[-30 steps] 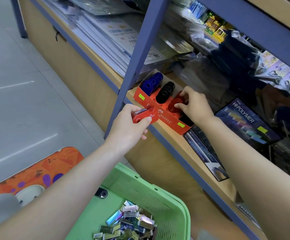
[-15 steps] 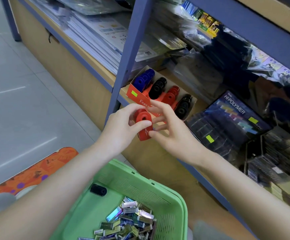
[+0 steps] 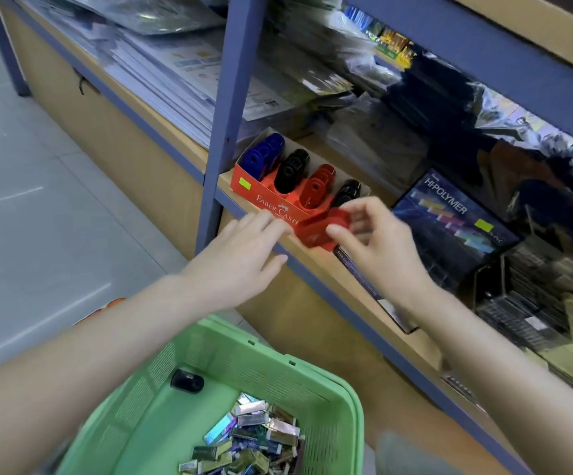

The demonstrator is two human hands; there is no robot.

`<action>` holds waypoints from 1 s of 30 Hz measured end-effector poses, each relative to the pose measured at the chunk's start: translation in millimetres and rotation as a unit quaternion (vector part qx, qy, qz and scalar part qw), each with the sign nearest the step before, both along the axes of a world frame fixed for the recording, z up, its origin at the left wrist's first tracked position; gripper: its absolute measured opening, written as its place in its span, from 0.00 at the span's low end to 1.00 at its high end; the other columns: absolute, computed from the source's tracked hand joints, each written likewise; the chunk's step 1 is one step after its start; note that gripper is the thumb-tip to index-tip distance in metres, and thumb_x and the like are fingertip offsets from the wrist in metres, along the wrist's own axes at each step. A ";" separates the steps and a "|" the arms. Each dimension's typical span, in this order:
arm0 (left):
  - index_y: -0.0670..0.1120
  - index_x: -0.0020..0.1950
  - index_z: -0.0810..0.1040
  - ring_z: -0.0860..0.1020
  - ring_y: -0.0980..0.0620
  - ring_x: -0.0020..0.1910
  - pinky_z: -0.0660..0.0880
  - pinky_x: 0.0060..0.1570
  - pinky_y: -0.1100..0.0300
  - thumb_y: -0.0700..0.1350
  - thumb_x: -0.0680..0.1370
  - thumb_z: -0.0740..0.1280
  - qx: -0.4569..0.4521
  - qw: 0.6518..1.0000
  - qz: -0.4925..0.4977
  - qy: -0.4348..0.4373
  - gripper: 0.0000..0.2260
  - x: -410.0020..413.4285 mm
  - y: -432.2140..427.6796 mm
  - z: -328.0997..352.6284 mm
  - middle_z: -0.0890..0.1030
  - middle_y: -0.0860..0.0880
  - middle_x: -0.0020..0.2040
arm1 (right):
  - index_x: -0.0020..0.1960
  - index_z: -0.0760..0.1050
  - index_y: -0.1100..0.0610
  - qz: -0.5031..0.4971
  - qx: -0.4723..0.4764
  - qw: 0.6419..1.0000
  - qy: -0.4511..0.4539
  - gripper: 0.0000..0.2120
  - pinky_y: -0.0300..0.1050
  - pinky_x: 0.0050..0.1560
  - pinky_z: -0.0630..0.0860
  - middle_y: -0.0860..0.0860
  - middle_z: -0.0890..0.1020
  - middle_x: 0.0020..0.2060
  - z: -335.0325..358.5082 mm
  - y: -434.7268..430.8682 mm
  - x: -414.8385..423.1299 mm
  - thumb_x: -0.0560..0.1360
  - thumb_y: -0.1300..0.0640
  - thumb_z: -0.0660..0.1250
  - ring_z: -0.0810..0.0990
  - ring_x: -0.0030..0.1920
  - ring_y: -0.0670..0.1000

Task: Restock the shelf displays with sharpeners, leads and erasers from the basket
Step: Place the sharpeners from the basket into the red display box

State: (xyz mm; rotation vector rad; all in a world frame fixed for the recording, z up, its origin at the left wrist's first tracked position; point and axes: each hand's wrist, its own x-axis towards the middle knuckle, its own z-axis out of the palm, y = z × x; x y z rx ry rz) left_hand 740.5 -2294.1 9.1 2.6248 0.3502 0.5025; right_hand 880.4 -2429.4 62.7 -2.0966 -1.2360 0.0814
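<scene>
— What is counted in the red display box (image 3: 271, 204)?

— Four rows of sharpeners are seen: one blue (image 3: 263, 156), two black (image 3: 292, 169) (image 3: 346, 193), one red (image 3: 317, 186). The number in each row cannot be told.

— And elsewhere?

— One red sharpener (image 3: 322, 231) is held at 5 o'clock from the box. One black sharpener (image 3: 186, 381) is counted in the single green basket (image 3: 230, 351), with small packets (image 3: 254, 437) too many to count.

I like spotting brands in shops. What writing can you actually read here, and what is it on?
"FABER-CASTE": front of the red display box, the rest hidden by the hands.
"HI-POLYMER": dark box on the shelf.
Print on the flat packet at the shelf edge, stacked papers and basket packets: too blurred.
</scene>
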 end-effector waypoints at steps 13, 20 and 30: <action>0.46 0.73 0.63 0.65 0.49 0.67 0.64 0.64 0.56 0.45 0.79 0.61 0.133 0.990 0.004 0.047 0.22 51.6 53.0 -14.6 0.68 0.47 0.67 | 0.60 0.74 0.50 0.013 -0.108 0.986 -0.128 0.13 0.49 0.53 0.78 0.50 0.79 0.54 -0.9 66.0 57.1 0.76 0.52 0.68 0.77 0.50 0.48; 0.46 0.73 0.64 0.65 0.49 0.68 0.64 0.64 0.56 0.43 0.79 0.61 0.127 0.992 0.001 0.026 0.22 51.7 55.3 -19.7 0.68 0.46 0.68 | 0.60 0.74 0.52 0.021 -0.154 0.976 -0.150 0.14 0.47 0.51 0.78 0.50 0.79 0.51 6.9 77.3 67.5 0.75 0.52 0.69 0.77 0.47 0.47; 0.48 0.74 0.62 0.63 0.50 0.69 0.63 0.66 0.56 0.44 0.80 0.60 0.129 0.991 0.005 0.032 0.22 53.6 54.7 -19.4 0.66 0.47 0.69 | 0.59 0.74 0.52 0.042 -0.234 0.957 -0.169 0.14 0.47 0.46 0.77 0.48 0.75 0.47 6.7 87.8 70.6 0.75 0.51 0.69 0.77 0.47 0.50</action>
